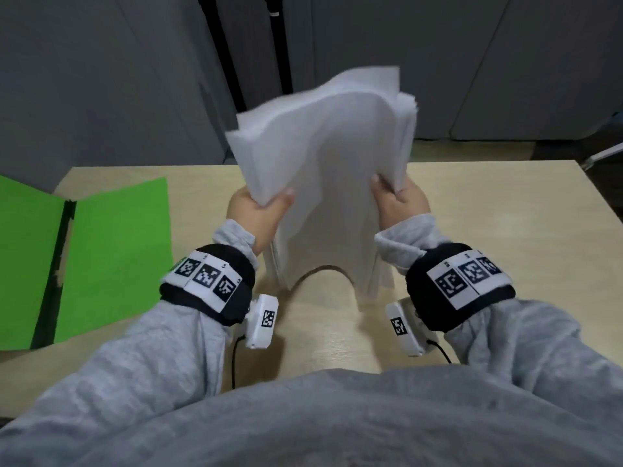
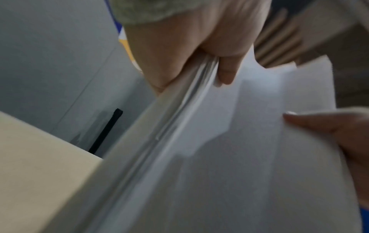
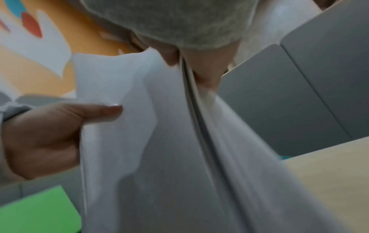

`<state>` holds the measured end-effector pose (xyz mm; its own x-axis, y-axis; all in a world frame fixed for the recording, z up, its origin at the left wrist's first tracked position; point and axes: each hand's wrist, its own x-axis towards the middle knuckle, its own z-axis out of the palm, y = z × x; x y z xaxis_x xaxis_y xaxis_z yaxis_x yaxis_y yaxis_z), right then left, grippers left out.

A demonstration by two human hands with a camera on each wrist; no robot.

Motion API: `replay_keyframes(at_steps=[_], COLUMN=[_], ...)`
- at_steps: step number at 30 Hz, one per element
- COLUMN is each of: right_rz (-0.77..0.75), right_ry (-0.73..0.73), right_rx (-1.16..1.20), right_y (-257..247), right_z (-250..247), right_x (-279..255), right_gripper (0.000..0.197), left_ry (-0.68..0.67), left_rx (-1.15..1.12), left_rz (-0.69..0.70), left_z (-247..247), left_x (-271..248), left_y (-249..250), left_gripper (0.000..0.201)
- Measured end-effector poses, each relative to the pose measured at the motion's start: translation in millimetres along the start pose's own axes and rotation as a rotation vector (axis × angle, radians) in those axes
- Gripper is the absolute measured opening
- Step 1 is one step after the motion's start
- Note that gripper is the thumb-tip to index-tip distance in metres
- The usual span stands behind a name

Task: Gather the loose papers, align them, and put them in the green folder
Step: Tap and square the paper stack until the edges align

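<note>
A stack of white papers (image 1: pixel 323 183) stands upright over the middle of the table, bowed, with its sheet edges uneven and its top blurred. Its lower edge arches up in the middle, and the lower corners reach down to the tabletop. My left hand (image 1: pixel 269 203) grips the stack's left side, thumb on the near face. My right hand (image 1: pixel 387 190) grips its right side the same way. The left wrist view shows the left hand (image 2: pixel 191 75) pinching the papers (image 2: pixel 239 141); the right wrist view shows the right hand (image 3: pixel 189 69) doing likewise on the papers (image 3: pixel 159 141). The green folder (image 1: pixel 114 257) lies open at the left.
The light wooden table (image 1: pixel 472 237) has bare surface to the right of the papers. Its far edge runs just behind the stack. Grey cabinets (image 1: pixel 472 62) stand beyond it. The folder's left flap (image 1: pixel 27 264) overhangs the table's left side.
</note>
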<state>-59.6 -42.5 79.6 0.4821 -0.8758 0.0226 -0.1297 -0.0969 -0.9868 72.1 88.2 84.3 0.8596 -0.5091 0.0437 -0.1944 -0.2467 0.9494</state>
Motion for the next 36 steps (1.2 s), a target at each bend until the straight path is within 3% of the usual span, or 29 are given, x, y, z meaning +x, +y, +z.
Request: replay_keyframes(at_steps=[2, 5, 8, 12, 14, 17, 19, 22, 25, 28, 31, 33, 34, 36], right_rz=[-0.106, -0.09, -0.024, -0.161, -0.157, -0.054, -0.027, -0.047, -0.178, -0.371, -0.232, -0.104, -0.054, 0.0], right_ry=[0.067, 0.075, 0.015, 0.128, 0.128, 0.007, -0.034, 0.052, 0.19, 0.048, -0.233, -0.267, -0.263, -0.228], right_rx=[0.137, 0.106, -0.041, 0.155, 0.232, 0.175, 0.13, 0.02, -0.235, -0.516, -0.468, -0.331, -0.239, -0.138], right_y=[-4.9, 2.5, 3.2, -15.7, -16.2, -5.1, -1.3, -0.7, -2.6, -10.6, -12.9, -10.2, -9.4, -6.8], right_z=[-1.7, -4.6, -1.4, 1.5, -0.8, -4.1, -7.7, -14.9, -23.2, -19.3, -5.5, 0.0, 0.1, -2.6], right_x=[-1.9, 0.5, 3.3, -1.8, -2.5, -0.6, 2.7, 13.1, 21.0, 19.7, 15.4, 12.2, 10.5, 9.2], right_gripper=[0.008, 0.028, 0.006, 0.011, 0.01, 0.042, 0.054, 0.073, 0.091, 0.083, 0.048, 0.012, 0.006, 0.012], left_ry=[0.056, 0.005, -0.063, 0.124, 0.116, -0.051, 0.002, 0.101, 0.057, -0.196, -0.425, -0.368, -0.28, -0.059], left_rx=[-0.133, -0.136, 0.008, -0.071, -0.117, 0.052, 0.153, 0.27, 0.54, 1.034, 1.157, 0.978, 0.879, 0.761], left_rz=[0.048, 0.053, 0.004, 0.107, 0.152, 0.022, -0.059, 0.029, 0.229, 0.443, 0.538, 0.601, 0.644, 0.663], left_z=[-5.5, -12.0, -7.9, -9.9, -13.5, -8.8, -8.6, -19.9, -32.3, -24.6, -12.2, -12.1, -15.1, -24.4], left_x=[1.3, 1.2, -3.3, -1.2, -0.6, -2.5, 4.5, 22.2, 29.4, 33.3, 36.8, 35.2, 36.4, 41.6], left_y=[3.3, -6.9, -6.9, 5.7, 6.7, -6.0, -7.1, 12.9, 39.8, 58.4, 50.8, 39.9, 32.2, 14.6], left_gripper=[0.009, 0.03, 0.016, 0.016, 0.017, 0.023, 0.02, 0.023, 0.015, 0.017, 0.022, 0.014, 0.014, 0.037])
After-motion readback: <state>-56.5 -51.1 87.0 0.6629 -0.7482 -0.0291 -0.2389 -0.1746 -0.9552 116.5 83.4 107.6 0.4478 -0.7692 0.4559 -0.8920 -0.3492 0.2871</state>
